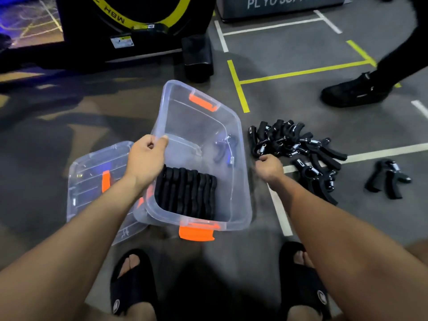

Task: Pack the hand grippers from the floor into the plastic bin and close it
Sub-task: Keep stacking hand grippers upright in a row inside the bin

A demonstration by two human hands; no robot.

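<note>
**Packing under way**

Head view: left hand (pixel 146 156) grips the bin (pixel 240 172) rim, tilting it; a row of grippers (pixel 185 193) lies inside. Right hand (pixel 268 166), fingers curled, pinches at the floor pile (pixel 298 144). Next: lift 1 across. Lid (pixel 92 181) waits beside.

A grey floor (pixel 289 47) carries white and yellow painted lines (pixel 301 71). At the top left stands a large black machine (pixel 139 42) with a yellow ring marked "MBH" and a black foot block (pixel 198 57). At the top right sits a grey padded box (pixel 282 6) with partly readable white lettering. A second person's black shoe (pixel 354 90) rests on the floor at the right. The wearer's feet, in black slide sandals (pixel 130 281), show at the bottom.
</note>
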